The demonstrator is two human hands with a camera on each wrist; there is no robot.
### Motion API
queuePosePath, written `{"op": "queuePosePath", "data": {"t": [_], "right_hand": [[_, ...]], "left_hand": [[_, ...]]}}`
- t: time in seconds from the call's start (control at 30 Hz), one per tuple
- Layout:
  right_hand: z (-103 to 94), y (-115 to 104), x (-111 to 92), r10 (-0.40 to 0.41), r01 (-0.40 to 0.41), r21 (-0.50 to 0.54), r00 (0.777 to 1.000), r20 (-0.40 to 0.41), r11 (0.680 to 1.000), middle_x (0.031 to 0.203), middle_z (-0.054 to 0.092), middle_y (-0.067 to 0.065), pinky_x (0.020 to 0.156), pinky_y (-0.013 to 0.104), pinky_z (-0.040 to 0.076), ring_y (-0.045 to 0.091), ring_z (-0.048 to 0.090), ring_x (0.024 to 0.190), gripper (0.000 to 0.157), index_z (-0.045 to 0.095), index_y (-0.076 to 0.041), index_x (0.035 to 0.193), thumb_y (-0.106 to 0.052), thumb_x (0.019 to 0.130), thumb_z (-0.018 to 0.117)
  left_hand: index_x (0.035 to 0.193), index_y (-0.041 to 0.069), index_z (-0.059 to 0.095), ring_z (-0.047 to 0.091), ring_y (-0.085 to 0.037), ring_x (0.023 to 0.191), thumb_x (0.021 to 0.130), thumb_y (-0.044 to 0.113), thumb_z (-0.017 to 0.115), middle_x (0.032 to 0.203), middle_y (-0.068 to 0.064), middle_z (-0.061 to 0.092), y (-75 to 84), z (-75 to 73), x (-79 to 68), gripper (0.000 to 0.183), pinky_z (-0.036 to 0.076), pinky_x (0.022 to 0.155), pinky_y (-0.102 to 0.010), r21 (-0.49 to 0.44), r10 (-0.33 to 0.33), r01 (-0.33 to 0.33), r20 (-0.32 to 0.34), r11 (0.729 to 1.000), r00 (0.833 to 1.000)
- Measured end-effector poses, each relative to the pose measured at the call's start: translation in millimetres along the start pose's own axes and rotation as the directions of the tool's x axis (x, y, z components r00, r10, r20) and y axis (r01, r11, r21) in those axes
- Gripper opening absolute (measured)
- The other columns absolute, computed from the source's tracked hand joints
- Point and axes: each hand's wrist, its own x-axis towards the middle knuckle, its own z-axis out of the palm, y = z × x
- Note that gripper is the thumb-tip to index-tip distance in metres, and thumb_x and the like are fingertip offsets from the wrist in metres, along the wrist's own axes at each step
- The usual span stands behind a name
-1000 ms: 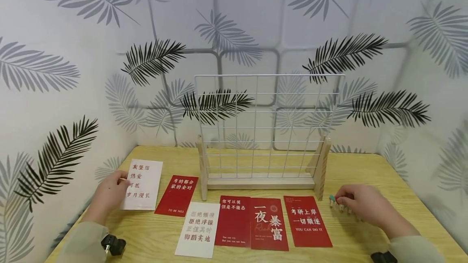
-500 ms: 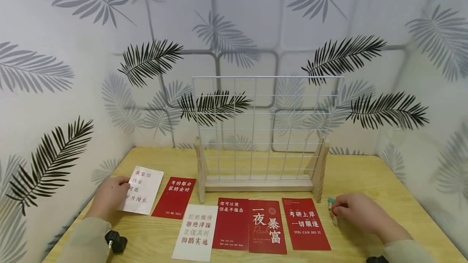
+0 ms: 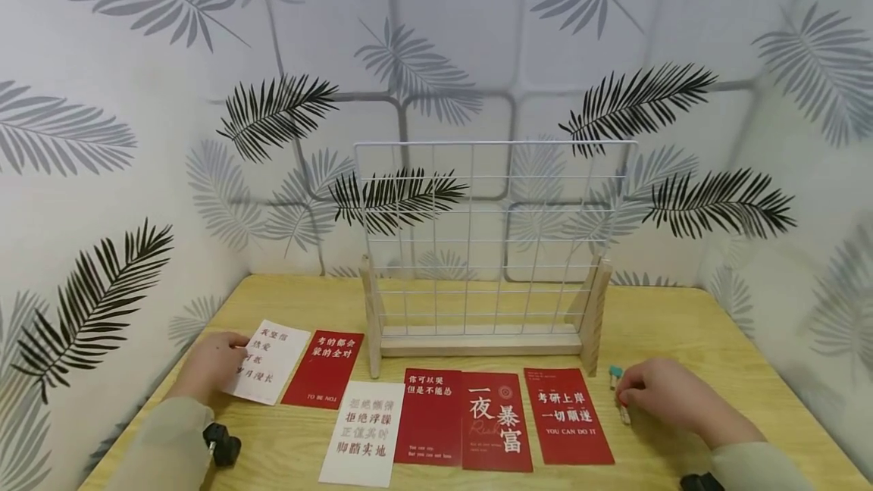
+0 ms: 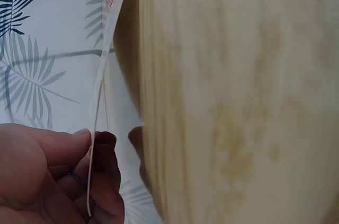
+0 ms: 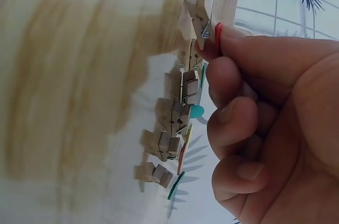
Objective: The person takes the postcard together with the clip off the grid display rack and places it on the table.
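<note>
My left hand [image 3: 213, 364] pinches the left edge of a white card [image 3: 274, 361] with printed characters. In the left wrist view this card [image 4: 98, 97] is seen edge-on between thumb and fingers, its near end raised off the table. My right hand [image 3: 671, 398] is at the right of the table. Thumb and index finger pinch a small wooden clothespin [image 5: 200, 20] by its end with a red decoration. Several more clothespins [image 5: 177, 115] with coloured decorations lie in a row beside the curled fingers; in the head view most are hidden behind the hand.
A white wire grid [image 3: 470, 241] stands upright in a wooden base [image 3: 477, 345] at the back. Before it lie red cards [image 3: 427, 423] and another white card [image 3: 361, 434]. One red card [image 3: 323, 370] lies close beside the held card. Patterned walls enclose the table [image 3: 655, 317].
The held white card has shifted slightly right and toward the front, closer to the neighbouring red card, and tilted more. My right hand has moved a little left and now holds a clothespin.
</note>
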Motion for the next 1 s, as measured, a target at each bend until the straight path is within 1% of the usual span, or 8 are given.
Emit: {"op": "queuePosePath", "data": {"t": [0.17, 0.3, 0.43, 0.6, 0.7, 0.83, 0.93, 1.0], "right_hand": [[0.7, -2, 0, 0.028, -0.028, -0.017, 1.0, -0.003, 0.999, 0.083, 0.068, -0.011, 0.074, 0.038, 0.051, 0.01, 0.056, 0.076, 0.016, 0.073, -0.025, 0.08, -0.013, 0.09, 0.074], [0.5, -4, 1, 0.051, -0.051, -0.018, 0.999, -0.001, 0.999, 0.082, 0.068, -0.009, 0.074, 0.038, 0.05, 0.011, 0.055, 0.075, 0.015, 0.073, -0.023, 0.08, -0.011, 0.09, 0.074], [0.7, -5, 1, 0.063, -0.063, -0.02, 0.998, -0.004, 0.998, 0.083, 0.067, -0.008, 0.072, 0.038, 0.049, 0.012, 0.054, 0.074, 0.014, 0.073, -0.022, 0.081, -0.012, 0.091, 0.073], [-3.2, -7, 0, 0.061, -0.064, -0.046, 0.996, -0.064, 0.997, 0.081, 0.064, -0.009, 0.068, 0.037, 0.047, 0.013, 0.053, 0.071, 0.007, 0.073, -0.021, 0.088, -0.02, 0.095, 0.07], [-8.4, -8, -1, 0.069, -0.075, -0.048, 0.991, -0.113, 0.996, 0.084, 0.064, -0.007, 0.064, 0.037, 0.046, 0.014, 0.053, 0.072, 0.009, 0.074, -0.017, 0.097, -0.024, 0.097, 0.068], [-12.2, -10, -3, 0.029, -0.05, -0.08, 0.969, -0.247, 0.996, 0.099, 0.067, 0.002, 0.068, 0.045, 0.052, 0.022, 0.062, 0.084, 0.023, 0.074, -0.01, 0.111, -0.028, 0.098, 0.068], [-13.0, -11, -3, -0.008, -0.043, -0.134, 0.931, -0.365, 0.99, 0.111, 0.066, 0.013, 0.076, 0.057, 0.051, 0.036, 0.062, 0.096, 0.034, 0.071, -0.008, 0.119, -0.034, 0.098, 0.067], [-12.8, -13, -4, -0.009, -0.065, -0.164, 0.909, -0.418, 0.984, 0.118, 0.063, 0.019, 0.08, 0.063, 0.048, 0.044, 0.059, 0.101, 0.04, 0.07, -0.009, 0.124, -0.039, 0.098, 0.066]], "left_hand": [[0.132, -0.012, 0.055, 0.056, -0.035, 0.099, 0.102, 0.014, 0.049, 0.12, -0.029, 0.061, -1.9, 2.6, 5.0, 0.04, 0.045, 0.091, -0.055, -0.01, -0.027, 0.027, 0.038, 1.0, 0.999], [0.134, -0.012, 0.052, 0.055, -0.042, 0.109, 0.104, 0.023, 0.049, 0.13, -0.033, 0.055, -1.4, 1.7, 6.3, 0.047, 0.043, 0.097, -0.06, 0.0, -0.049, 0.049, 0.048, 0.999, 0.998], [0.136, -0.012, 0.05, 0.05, -0.049, 0.119, 0.104, 0.029, 0.049, 0.136, -0.036, 0.05, -1.2, -0.6, 4.4, 0.052, 0.041, 0.099, -0.063, 0.024, -0.045, 0.043, 0.055, 0.999, 0.997], [0.139, -0.009, 0.048, 0.049, -0.05, 0.121, 0.105, 0.032, 0.046, 0.138, -0.035, 0.048, 5.2, -2.7, -5.0, 0.053, 0.04, 0.099, -0.064, -0.002, -0.023, 0.023, 0.016, 1.0, 1.0], [0.14, -0.007, 0.048, 0.05, -0.048, 0.12, 0.104, 0.033, 0.048, 0.136, -0.035, 0.049, 14.2, -2.4, -13.4, 0.054, 0.041, 0.098, -0.063, -0.009, 0.002, -0.002, -0.029, 1.0, 1.0], [0.142, -0.006, 0.047, 0.046, -0.05, 0.126, 0.103, 0.038, 0.052, 0.14, -0.035, 0.047, 28.3, 0.2, -21.6, 0.059, 0.04, 0.1, -0.065, 0.029, 0.06, -0.057, -0.098, 0.998, 0.993], [0.143, -0.003, 0.047, 0.043, -0.052, 0.128, 0.101, 0.046, 0.053, 0.142, -0.034, 0.046, 38.3, 1.7, -26.5, 0.065, 0.039, 0.099, -0.067, 0.101, 0.132, -0.117, -0.153, 0.988, 0.979], [0.143, -0.002, 0.048, 0.044, -0.052, 0.127, 0.101, 0.051, 0.053, 0.141, -0.033, 0.046, 44.8, 3.1, -30.0, 0.068, 0.04, 0.097, -0.067, 0.154, 0.187, -0.159, -0.185, 0.975, 0.965]]}}
